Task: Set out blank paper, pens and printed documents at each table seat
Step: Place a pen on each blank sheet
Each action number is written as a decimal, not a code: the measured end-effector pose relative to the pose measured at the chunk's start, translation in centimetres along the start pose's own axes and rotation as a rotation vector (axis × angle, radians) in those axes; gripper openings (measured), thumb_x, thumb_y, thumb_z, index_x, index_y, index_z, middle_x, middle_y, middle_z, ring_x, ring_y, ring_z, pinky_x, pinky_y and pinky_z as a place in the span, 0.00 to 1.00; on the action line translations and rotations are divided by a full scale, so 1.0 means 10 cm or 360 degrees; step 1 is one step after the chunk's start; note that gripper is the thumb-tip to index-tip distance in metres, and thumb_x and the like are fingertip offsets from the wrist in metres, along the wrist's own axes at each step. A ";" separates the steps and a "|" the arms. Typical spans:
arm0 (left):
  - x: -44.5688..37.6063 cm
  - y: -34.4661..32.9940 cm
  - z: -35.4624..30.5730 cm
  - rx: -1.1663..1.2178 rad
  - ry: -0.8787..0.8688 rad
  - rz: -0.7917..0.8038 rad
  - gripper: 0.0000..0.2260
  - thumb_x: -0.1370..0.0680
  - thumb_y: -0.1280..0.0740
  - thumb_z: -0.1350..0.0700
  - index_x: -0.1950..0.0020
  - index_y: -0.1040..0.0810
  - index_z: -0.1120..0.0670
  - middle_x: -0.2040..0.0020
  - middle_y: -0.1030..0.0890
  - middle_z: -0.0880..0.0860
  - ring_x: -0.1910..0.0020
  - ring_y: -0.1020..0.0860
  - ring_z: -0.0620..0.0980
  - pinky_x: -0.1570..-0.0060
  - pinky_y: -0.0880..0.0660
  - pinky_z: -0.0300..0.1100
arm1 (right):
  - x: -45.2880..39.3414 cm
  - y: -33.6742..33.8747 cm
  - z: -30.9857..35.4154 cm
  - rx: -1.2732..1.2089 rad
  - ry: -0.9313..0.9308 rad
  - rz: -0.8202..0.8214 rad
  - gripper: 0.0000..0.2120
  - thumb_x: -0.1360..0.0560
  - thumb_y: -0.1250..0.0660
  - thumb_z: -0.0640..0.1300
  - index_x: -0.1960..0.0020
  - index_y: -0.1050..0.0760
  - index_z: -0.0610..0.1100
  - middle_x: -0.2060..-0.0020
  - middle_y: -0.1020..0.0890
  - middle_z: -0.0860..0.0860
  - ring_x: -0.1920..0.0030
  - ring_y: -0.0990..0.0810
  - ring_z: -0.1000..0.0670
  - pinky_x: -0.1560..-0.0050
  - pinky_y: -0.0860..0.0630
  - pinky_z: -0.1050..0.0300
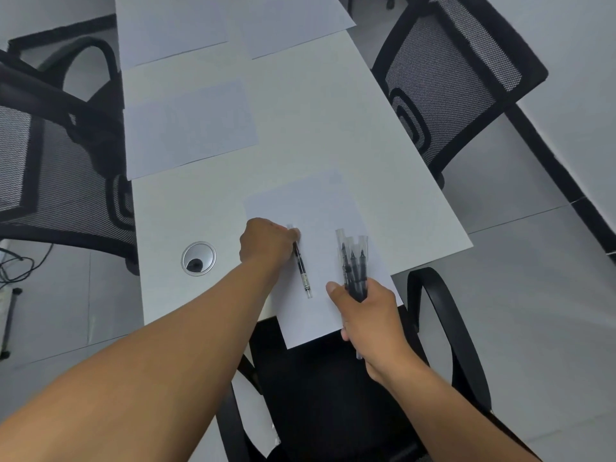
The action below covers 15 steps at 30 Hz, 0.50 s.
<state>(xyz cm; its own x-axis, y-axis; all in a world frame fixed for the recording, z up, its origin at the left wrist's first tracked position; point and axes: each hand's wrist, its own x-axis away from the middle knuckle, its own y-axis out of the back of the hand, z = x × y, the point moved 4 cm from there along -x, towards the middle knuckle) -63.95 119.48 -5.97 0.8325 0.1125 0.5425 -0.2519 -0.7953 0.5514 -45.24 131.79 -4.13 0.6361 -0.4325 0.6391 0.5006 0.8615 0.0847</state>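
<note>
A person's left hand (266, 241) reached across a white desk (333, 128) and pinched the upper end of a single black pen (301, 266), its fingers curled in a closed grip round the barrel. The pen lay lengthwise on the nearest sheet of paper (310, 208), its lower end pointing back toward the desk's near edge. That sheet overhung the near edge, above the black seat of a chair (333, 395).

To the right, the right hand (373, 311) held a bundle of pens (354, 261) in a closed grip, thumb pressed along one side and fingers wrapped round the lower barrels. At least three black pens with clear caps fanned upward from the fist over the same sheet; the exact number in the bundle could not be told.

Four sheets of paper were in view on the desk: one at the left edge (190, 128), two at the far end (170, 28) (293, 21), and the near one under the hands. Whether any carried print could not be told.

Three black mesh-backed chairs ringed the desk: one at the left (60, 161), the one at the near end, and one at the right (446, 78). A round metal cable port (199, 258) sat in the desk just left of the left wrist.
</note>
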 end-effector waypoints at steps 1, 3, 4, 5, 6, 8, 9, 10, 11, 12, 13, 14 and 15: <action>0.00 0.00 0.01 0.0000 -0.0007 -0.0001 0.11 0.26 0.20 0.52 0.53 0.14 0.59 0.56 0.12 0.54 0.53 0.13 0.59 0.45 0.15 0.53 | 0.00 -0.01 0.00 -0.0004 -0.0001 0.0003 0.11 0.19 0.26 0.51 0.54 0.22 0.45 0.68 0.23 0.52 0.65 0.25 0.47 0.79 0.34 0.64; 0.01 0.01 0.01 -0.0016 -0.0024 -0.0003 0.12 0.26 0.21 0.53 0.53 0.15 0.61 0.56 0.11 0.56 0.52 0.12 0.60 0.45 0.16 0.54 | 0.01 -0.02 -0.01 -0.0005 0.0002 0.0004 0.11 0.19 0.26 0.51 0.54 0.22 0.46 0.68 0.23 0.52 0.65 0.25 0.47 0.79 0.34 0.65; 0.01 0.01 0.01 -0.0025 -0.0032 -0.0004 0.12 0.25 0.21 0.53 0.54 0.15 0.62 0.55 0.11 0.57 0.52 0.13 0.60 0.45 0.16 0.55 | 0.01 -0.02 -0.01 -0.0007 0.0005 0.0005 0.11 0.19 0.26 0.51 0.53 0.22 0.45 0.68 0.23 0.52 0.65 0.25 0.47 0.79 0.34 0.65; 0.02 0.01 0.01 -0.0034 -0.0046 -0.0007 0.11 0.25 0.21 0.53 0.56 0.16 0.61 0.55 0.11 0.58 0.52 0.13 0.61 0.45 0.16 0.55 | 0.02 -0.02 0.00 -0.0008 0.0007 0.0006 0.11 0.19 0.26 0.51 0.53 0.22 0.44 0.67 0.23 0.51 0.65 0.25 0.46 0.79 0.34 0.64; 0.03 0.02 -0.01 -0.0046 -0.0061 -0.0010 0.10 0.25 0.21 0.54 0.58 0.16 0.59 0.55 0.11 0.58 0.53 0.13 0.61 0.46 0.16 0.54 | 0.02 -0.02 0.00 -0.0006 0.0008 0.0005 0.12 0.19 0.26 0.51 0.52 0.22 0.44 0.67 0.24 0.50 0.65 0.26 0.46 0.79 0.34 0.64; 0.02 0.04 -0.02 -0.0072 -0.0089 -0.0023 0.08 0.25 0.21 0.54 0.59 0.18 0.55 0.56 0.12 0.58 0.59 0.17 0.60 0.49 0.17 0.52 | 0.04 -0.02 0.01 -0.0002 0.0005 0.0006 0.12 0.19 0.26 0.51 0.51 0.22 0.43 0.67 0.24 0.49 0.65 0.26 0.46 0.78 0.33 0.63; 0.02 0.05 -0.02 -0.0065 -0.0099 -0.0023 0.08 0.25 0.21 0.54 0.59 0.18 0.55 0.58 0.14 0.58 0.60 0.19 0.59 0.52 0.18 0.50 | 0.05 -0.02 0.02 0.0002 0.0009 0.0006 0.13 0.19 0.26 0.51 0.51 0.22 0.42 0.67 0.24 0.49 0.65 0.27 0.46 0.78 0.33 0.63; 0.02 0.06 -0.02 -0.0052 -0.0105 -0.0020 0.09 0.24 0.22 0.55 0.60 0.19 0.54 0.61 0.16 0.57 0.61 0.21 0.58 0.55 0.21 0.48 | 0.06 -0.03 0.02 0.0004 0.0010 0.0007 0.13 0.19 0.26 0.52 0.51 0.22 0.42 0.66 0.25 0.49 0.66 0.27 0.46 0.77 0.32 0.62; 0.03 0.08 -0.02 -0.0041 -0.0110 -0.0018 0.10 0.24 0.22 0.55 0.61 0.20 0.54 0.62 0.18 0.55 0.62 0.23 0.57 0.56 0.24 0.47 | 0.07 -0.03 0.03 0.0005 0.0013 0.0005 0.13 0.19 0.26 0.52 0.52 0.22 0.42 0.66 0.25 0.48 0.66 0.27 0.46 0.77 0.31 0.62; 0.03 0.09 -0.02 -0.0033 -0.0114 -0.0011 0.11 0.24 0.22 0.55 0.62 0.21 0.54 0.63 0.20 0.54 0.62 0.24 0.57 0.57 0.25 0.46 | 0.08 -0.04 0.03 0.0008 0.0019 0.0002 0.14 0.19 0.26 0.52 0.52 0.22 0.42 0.66 0.25 0.48 0.66 0.27 0.46 0.76 0.30 0.62; 0.04 0.10 -0.02 -0.0025 -0.0118 -0.0003 0.12 0.24 0.22 0.55 0.62 0.22 0.54 0.64 0.20 0.54 0.63 0.24 0.57 0.57 0.26 0.46 | 0.09 -0.04 0.04 0.0014 0.0028 0.0001 0.14 0.19 0.26 0.52 0.52 0.22 0.42 0.66 0.25 0.48 0.66 0.27 0.46 0.75 0.30 0.62; 0.06 0.12 -0.02 -0.0017 -0.0119 0.0007 0.12 0.24 0.22 0.55 0.62 0.22 0.55 0.64 0.19 0.54 0.64 0.24 0.57 0.57 0.26 0.46 | 0.10 -0.05 0.05 0.0021 0.0041 0.0001 0.14 0.19 0.26 0.52 0.52 0.22 0.42 0.66 0.24 0.48 0.66 0.27 0.47 0.75 0.29 0.62; 0.08 0.14 -0.02 -0.0012 -0.0124 0.0023 0.11 0.24 0.22 0.55 0.62 0.22 0.55 0.64 0.19 0.55 0.64 0.24 0.57 0.57 0.26 0.46 | 0.11 -0.06 0.07 0.0028 0.0054 -0.0001 0.14 0.19 0.26 0.53 0.52 0.22 0.43 0.66 0.24 0.48 0.66 0.26 0.47 0.74 0.28 0.62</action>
<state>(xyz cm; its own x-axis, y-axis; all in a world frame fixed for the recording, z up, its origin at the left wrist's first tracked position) -63.76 118.59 -4.60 0.8645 0.0539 0.4998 -0.2678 -0.7919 0.5488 -45.23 130.94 -2.93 0.6554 -0.4416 0.6127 0.4910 0.8656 0.0986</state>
